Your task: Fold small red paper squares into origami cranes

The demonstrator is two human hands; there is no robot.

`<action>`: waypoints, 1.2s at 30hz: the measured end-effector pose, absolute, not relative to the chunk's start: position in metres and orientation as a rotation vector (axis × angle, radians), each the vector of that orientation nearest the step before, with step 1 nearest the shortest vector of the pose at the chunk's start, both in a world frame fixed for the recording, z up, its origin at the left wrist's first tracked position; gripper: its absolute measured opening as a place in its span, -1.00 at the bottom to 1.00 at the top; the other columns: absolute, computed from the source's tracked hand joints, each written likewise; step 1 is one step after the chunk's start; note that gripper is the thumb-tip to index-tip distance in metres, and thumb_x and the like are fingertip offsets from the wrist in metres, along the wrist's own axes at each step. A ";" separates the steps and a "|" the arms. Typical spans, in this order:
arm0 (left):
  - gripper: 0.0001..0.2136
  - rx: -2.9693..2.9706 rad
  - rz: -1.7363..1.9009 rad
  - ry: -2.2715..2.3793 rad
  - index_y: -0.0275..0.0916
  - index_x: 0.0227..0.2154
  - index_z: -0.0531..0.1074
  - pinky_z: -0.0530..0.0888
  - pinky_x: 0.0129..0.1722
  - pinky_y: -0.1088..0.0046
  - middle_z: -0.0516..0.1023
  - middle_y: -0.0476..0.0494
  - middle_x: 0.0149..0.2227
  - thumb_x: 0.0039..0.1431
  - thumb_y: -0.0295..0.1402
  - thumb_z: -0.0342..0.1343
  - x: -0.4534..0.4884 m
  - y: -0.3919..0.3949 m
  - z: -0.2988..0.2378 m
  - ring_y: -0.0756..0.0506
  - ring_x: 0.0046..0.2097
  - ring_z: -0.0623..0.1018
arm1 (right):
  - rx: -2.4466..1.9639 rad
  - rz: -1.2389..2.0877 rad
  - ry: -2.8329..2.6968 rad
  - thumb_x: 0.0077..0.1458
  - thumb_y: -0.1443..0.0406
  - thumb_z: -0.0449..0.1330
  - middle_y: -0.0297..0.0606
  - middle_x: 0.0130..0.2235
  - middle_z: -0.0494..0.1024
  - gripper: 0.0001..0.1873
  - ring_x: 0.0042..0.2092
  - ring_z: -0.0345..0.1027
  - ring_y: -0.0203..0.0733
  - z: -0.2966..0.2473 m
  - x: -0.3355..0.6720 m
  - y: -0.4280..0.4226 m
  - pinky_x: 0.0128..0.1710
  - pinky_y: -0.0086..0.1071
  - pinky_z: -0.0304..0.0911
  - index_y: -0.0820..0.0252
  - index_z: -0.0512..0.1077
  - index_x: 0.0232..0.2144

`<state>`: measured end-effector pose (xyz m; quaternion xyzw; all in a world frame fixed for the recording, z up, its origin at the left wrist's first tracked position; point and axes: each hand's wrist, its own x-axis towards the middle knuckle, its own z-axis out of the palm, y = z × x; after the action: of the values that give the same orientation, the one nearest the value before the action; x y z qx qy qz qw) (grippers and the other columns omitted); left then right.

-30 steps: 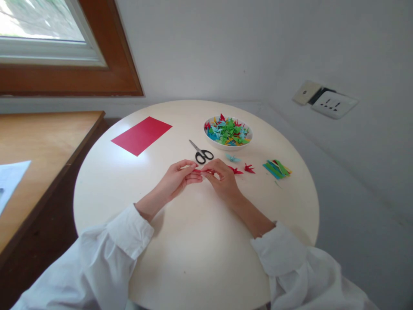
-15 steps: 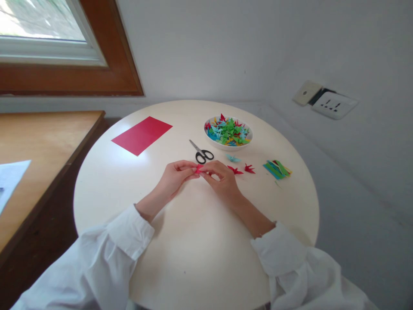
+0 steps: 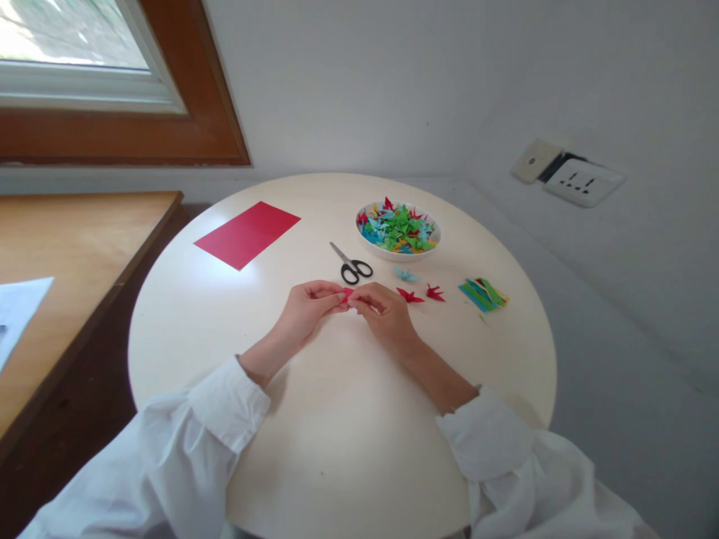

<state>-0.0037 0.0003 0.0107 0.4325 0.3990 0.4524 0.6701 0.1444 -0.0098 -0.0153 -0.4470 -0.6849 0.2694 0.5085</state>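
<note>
Between my fingertips is a small piece of red paper (image 3: pixel 347 293), mostly covered by the fingers, so its folds are hard to make out. My left hand (image 3: pixel 312 305) pinches it from the left. From the right, my right hand (image 3: pixel 387 311) grips it between thumb and fingers. Just beyond the hands lie scissors (image 3: pixel 353 267) with black handles, blades pointing away to the left. Two red paper cranes (image 3: pixel 409 296) and a light blue paper crane (image 3: pixel 405 275) rest on the table beside my right hand.
A white bowl (image 3: pixel 393 255) heaped with colourful paper cranes stands at the back of the round white table (image 3: pixel 337 449). Coloured paper strips (image 3: pixel 484 294) lie at the right. A red paper sheet (image 3: pixel 247 235) lies at the back left. A wooden desk (image 3: pixel 84 232) adjoins on the left.
The fingers have shifted slightly around the red paper, and less of it shows now. The things on the table have stayed in place.
</note>
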 end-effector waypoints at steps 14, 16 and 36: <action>-0.72 1.156 1.073 0.954 -0.34 -0.42 0.52 0.47 -0.23 0.34 0.59 -0.16 -0.41 -0.27 -0.32 0.34 -0.002 0.000 0.012 -0.10 -0.34 0.56 | -1.124 0.774 -1.495 -0.03 0.28 0.13 -0.33 -0.47 0.45 -0.93 -0.46 0.33 -0.29 -0.012 0.141 -0.010 -0.44 -0.40 0.29 0.17 0.37 -0.48; -0.72 1.146 1.080 0.958 -0.35 -0.42 0.52 0.47 -0.22 0.33 0.59 -0.16 -0.41 -0.27 -0.33 0.34 -0.002 0.000 0.012 -0.10 -0.34 0.56 | -1.116 0.808 -1.453 -0.05 0.27 0.16 -0.31 -0.46 0.47 -0.92 -0.44 0.35 -0.27 -0.012 0.140 -0.010 -0.43 -0.39 0.31 0.17 0.38 -0.48; -0.74 1.236 1.104 1.033 -0.33 -0.46 0.51 0.44 -0.34 0.44 0.59 -0.15 -0.43 -0.27 -0.31 0.34 -0.005 0.003 0.006 -0.06 -0.38 0.53 | -1.088 0.918 -1.349 -0.16 0.31 0.23 -0.25 -0.44 0.57 -0.93 -0.38 0.43 -0.20 -0.008 0.140 -0.009 -0.34 -0.33 0.35 0.21 0.43 -0.59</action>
<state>-0.0049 0.0025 0.0063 0.5244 0.4384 0.4683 0.5599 0.1399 -0.0093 -0.0082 -0.4610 -0.5713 0.3891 0.5565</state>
